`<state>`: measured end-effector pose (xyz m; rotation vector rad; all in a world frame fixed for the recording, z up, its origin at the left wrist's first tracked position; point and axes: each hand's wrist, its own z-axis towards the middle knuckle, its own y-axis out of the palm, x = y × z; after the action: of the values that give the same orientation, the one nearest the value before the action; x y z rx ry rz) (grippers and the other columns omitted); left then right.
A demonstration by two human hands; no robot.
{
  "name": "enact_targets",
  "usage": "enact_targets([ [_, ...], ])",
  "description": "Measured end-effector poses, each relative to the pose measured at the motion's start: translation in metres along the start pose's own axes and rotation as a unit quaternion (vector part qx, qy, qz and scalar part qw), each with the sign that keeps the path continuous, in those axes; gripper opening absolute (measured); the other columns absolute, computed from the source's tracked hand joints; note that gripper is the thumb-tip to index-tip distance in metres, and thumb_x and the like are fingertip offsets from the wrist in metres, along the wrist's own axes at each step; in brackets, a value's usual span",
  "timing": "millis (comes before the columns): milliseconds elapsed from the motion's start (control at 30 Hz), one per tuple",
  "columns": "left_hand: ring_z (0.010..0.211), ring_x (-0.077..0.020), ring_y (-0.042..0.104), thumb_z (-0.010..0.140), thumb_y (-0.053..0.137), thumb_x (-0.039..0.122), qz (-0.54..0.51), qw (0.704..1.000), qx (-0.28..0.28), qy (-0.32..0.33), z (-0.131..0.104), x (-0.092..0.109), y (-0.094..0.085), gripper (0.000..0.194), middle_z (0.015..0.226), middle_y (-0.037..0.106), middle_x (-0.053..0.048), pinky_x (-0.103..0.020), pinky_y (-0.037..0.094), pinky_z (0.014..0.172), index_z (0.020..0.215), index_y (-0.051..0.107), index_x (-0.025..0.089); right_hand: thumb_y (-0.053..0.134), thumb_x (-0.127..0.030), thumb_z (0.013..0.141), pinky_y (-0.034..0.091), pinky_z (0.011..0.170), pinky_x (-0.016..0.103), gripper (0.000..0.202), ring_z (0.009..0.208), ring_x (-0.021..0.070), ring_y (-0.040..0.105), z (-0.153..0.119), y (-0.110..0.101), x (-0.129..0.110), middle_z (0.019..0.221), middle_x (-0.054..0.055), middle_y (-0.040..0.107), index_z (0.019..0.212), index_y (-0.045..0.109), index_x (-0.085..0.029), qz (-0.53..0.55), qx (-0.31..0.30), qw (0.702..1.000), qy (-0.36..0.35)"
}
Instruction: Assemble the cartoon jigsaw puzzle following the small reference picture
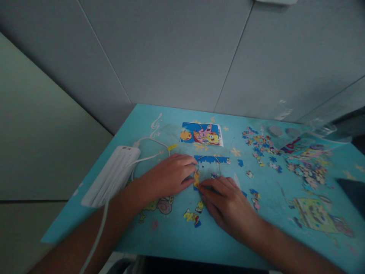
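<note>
A blue strip of joined jigsaw pieces (212, 159) lies on the table, and a short column of yellow and blue puzzle pieces (196, 178) runs down from its left end. My left hand (178, 173) rests at the left side of this corner, thumb apart from the fingers, fingertips by the column's edge. At the column's lower end, my right hand (224, 198) has its fingers together on a puzzle piece that they partly cover. Below the hands lie loose yellow pieces (191, 217). Above the strip is a cartoon picture card (202, 134).
A white power strip (114, 175) with cables stands at the left, one cable crossing my left forearm. Loose puzzle pieces (258, 142) are heaped at the right, near a clear plastic bag (310, 142). The printed blue table (159, 243) meets a grey wall behind.
</note>
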<state>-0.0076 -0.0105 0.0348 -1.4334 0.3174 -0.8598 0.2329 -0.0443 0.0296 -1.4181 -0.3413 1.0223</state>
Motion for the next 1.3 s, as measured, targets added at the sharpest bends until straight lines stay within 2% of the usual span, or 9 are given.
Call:
enact_targets([
  [200, 0.117, -0.0265, 0.062, 0.095, 0.064, 0.029, -0.003, 1.0, 0.0, 0.0, -0.001, 0.0, 0.0, 0.017, 0.125, 0.065, -0.011, -0.045, 0.05, 0.103, 0.106, 0.067, 0.016, 0.055, -0.019, 0.1, 0.045, 0.089, 0.043, 0.028, 0.104, 0.0257, 0.06, -0.004, -0.001, 0.007, 0.118, 0.009, 0.069, 0.123, 0.071, -0.022, 0.003, 0.002, 1.0, -0.002],
  [500, 0.116, -0.0279, 0.062, 0.095, 0.064, 0.028, -0.008, 1.0, 0.006, 0.0, 0.0, 0.001, 0.0, 0.016, 0.124, 0.066, -0.012, -0.047, 0.051, 0.103, 0.103, 0.068, 0.015, 0.055, -0.018, 0.098, 0.046, 0.09, 0.046, 0.035, 0.108, 0.0292, 0.058, -0.004, 0.001, 0.004, 0.121, 0.011, 0.065, 0.13, 0.068, -0.025, -0.016, -0.007, 1.0, -0.003],
  [633, 0.116, -0.0285, 0.063, 0.094, 0.066, 0.028, 0.001, 1.0, -0.002, -0.002, 0.0, 0.002, -0.001, 0.017, 0.125, 0.065, -0.012, -0.047, 0.052, 0.102, 0.103, 0.067, 0.014, 0.055, -0.013, 0.096, 0.046, 0.09, 0.046, 0.04, 0.107, 0.0284, 0.058, -0.003, -0.002, 0.007, 0.121, 0.01, 0.066, 0.132, 0.067, -0.025, 0.014, 0.004, 1.0, -0.013],
  [833, 0.116, -0.0283, 0.062, 0.094, 0.067, 0.029, 0.009, 1.0, -0.006, -0.005, 0.001, 0.0, 0.002, 0.018, 0.126, 0.065, -0.011, -0.048, 0.051, 0.103, 0.105, 0.068, 0.015, 0.049, -0.003, 0.091, 0.045, 0.084, 0.043, 0.034, 0.095, 0.0225, 0.062, -0.005, -0.018, 0.024, 0.103, 0.007, 0.07, 0.106, 0.073, -0.022, 0.096, 0.134, 0.986, 0.0],
  [900, 0.117, -0.0281, 0.062, 0.094, 0.067, 0.029, 0.012, 1.0, -0.009, -0.005, 0.001, 0.0, 0.002, 0.019, 0.126, 0.065, -0.011, -0.048, 0.051, 0.104, 0.106, 0.068, 0.015, 0.05, -0.003, 0.091, 0.044, 0.081, 0.042, 0.031, 0.089, 0.0213, 0.062, -0.007, -0.023, 0.029, 0.096, 0.005, 0.071, 0.098, 0.072, -0.022, 0.11, 0.158, 0.981, 0.005],
  [1133, 0.116, -0.0275, 0.062, 0.097, 0.063, 0.03, 0.014, 1.0, -0.002, -0.002, 0.0, 0.0, 0.003, 0.02, 0.125, 0.065, -0.011, -0.048, 0.051, 0.103, 0.108, 0.068, 0.014, 0.05, -0.002, 0.09, 0.041, 0.075, 0.04, 0.027, 0.077, 0.0191, 0.06, -0.008, -0.022, 0.026, 0.084, 0.003, 0.068, 0.087, 0.069, -0.021, 0.138, 0.176, 0.975, -0.008],
  [1300, 0.117, -0.0262, 0.062, 0.097, 0.064, 0.031, 0.013, 1.0, -0.002, -0.008, -0.001, 0.0, 0.005, 0.021, 0.126, 0.065, -0.009, -0.047, 0.051, 0.104, 0.112, 0.067, 0.016, 0.051, -0.001, 0.089, 0.04, 0.075, 0.04, 0.026, 0.078, 0.0198, 0.06, -0.008, -0.017, 0.025, 0.084, 0.003, 0.068, 0.087, 0.069, -0.02, 0.145, 0.158, 0.976, -0.027],
])
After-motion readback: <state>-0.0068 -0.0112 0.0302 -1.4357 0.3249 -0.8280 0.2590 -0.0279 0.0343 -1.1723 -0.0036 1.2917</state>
